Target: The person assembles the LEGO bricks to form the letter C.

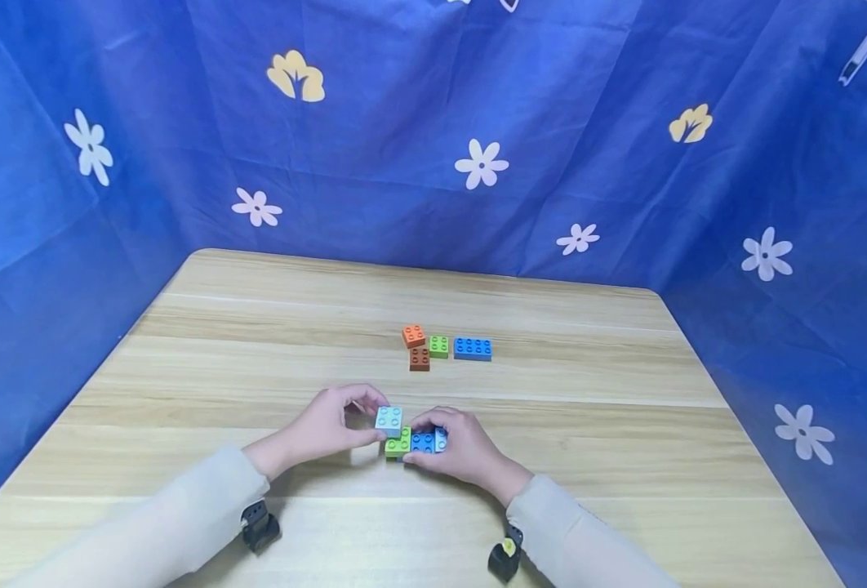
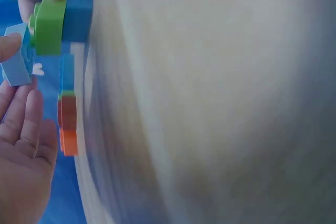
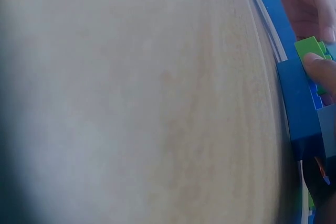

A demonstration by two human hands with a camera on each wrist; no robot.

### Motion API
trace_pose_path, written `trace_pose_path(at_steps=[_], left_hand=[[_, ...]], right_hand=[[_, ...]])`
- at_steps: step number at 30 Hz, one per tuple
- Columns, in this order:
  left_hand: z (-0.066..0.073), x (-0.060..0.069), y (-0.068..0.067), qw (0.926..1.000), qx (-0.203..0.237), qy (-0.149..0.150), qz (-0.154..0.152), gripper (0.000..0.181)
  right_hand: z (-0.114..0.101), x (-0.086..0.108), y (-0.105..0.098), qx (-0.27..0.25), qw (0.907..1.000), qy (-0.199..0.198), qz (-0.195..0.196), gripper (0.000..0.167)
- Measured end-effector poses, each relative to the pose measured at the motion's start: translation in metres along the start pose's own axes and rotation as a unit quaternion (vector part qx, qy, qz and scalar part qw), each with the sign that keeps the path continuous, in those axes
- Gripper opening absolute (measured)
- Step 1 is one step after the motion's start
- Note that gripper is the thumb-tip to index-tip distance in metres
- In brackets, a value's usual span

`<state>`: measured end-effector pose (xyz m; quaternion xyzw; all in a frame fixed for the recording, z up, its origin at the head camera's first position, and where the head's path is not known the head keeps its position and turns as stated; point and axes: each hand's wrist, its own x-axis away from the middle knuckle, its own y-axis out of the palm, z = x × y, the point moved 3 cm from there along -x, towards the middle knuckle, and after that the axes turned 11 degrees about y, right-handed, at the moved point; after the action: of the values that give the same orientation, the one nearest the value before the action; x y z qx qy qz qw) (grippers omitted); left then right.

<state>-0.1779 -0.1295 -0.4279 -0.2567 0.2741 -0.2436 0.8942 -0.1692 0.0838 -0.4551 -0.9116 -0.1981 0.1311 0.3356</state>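
My left hand [image 1: 335, 420] pinches a light blue toy brick [image 1: 389, 418] between thumb and fingers. The brick is tilted in the left wrist view, right beside the studs of a green brick [image 2: 50, 26]; whether they touch I cannot tell. That green brick sits on top of a blue brick [image 2: 78, 10]. My right hand [image 1: 457, 445] grips this joined piece from the right, its thumb against the green brick. Another light blue brick [image 1: 441, 439] shows at the piece's right end, partly hidden by the right fingers.
Farther back on the wooden table [image 1: 257, 310] lie loose bricks: an orange one [image 1: 414, 336], a brown one [image 1: 420, 359], a green one [image 1: 438, 346] and a long blue one [image 1: 473, 349]. Blue flowered cloth [image 1: 389, 163] hangs behind and at both sides.
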Motion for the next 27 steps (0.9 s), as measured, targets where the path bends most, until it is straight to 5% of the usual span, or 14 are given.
trace_pose_path(at_steps=[19, 27], left_hand=[[0.015, -0.001, 0.014, 0.9999, -0.01, 0.012, -0.005, 0.032], [0.016, -0.003, 0.014, 0.9999, -0.004, -0.007, -0.013, 0.03]], right_hand=[[0.001, -0.001, 0.001, -0.007, 1.0, 0.002, 0.0, 0.042], [0.002, -0.001, 0.001, -0.003, 1.0, 0.005, -0.001, 0.042]])
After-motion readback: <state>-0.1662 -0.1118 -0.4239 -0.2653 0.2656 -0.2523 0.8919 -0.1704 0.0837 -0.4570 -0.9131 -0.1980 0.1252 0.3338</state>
